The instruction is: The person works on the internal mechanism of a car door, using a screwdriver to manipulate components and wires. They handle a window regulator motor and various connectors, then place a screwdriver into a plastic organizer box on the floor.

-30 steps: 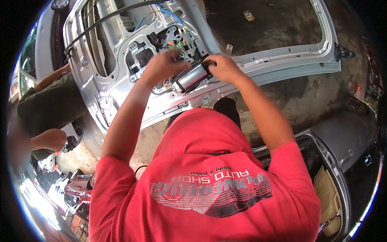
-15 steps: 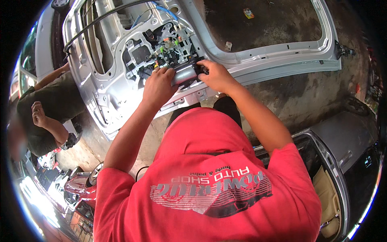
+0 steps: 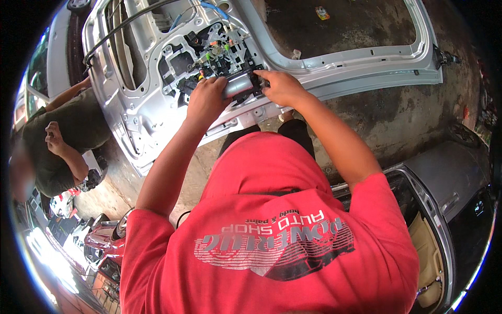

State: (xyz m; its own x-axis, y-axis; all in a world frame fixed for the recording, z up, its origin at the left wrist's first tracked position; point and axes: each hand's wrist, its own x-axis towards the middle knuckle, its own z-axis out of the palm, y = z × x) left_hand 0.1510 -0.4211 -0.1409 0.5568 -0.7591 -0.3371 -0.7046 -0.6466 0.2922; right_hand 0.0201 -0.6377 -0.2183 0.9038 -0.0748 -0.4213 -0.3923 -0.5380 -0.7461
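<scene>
A silver-grey car door panel (image 3: 151,112) lies before me with its inner side up. Set into its opening is a mechanism (image 3: 217,57) of metal brackets, black plastic and small green and orange parts. Along the near side of this mechanism runs a silver cylindrical motor (image 3: 238,87). My left hand (image 3: 207,98) is closed over the motor's left end, fingers curled on its far side. At the right, my right hand (image 3: 284,88) grips the black end of the motor between thumb and forefinger. The undersides of both grips are hidden.
A black cable (image 3: 130,25) and a blue-wrapped wire (image 3: 214,9) cross the panel's far part. Another person in a dark shirt (image 3: 65,138) stands at the left. A grey car (image 3: 444,172) is at the lower right, and a red vehicle (image 3: 104,238) at the lower left.
My right forefinger lies straighter along the motor's black end, and the right hand has shifted slightly. My left hand keeps its place on the motor. The view has moved a little.
</scene>
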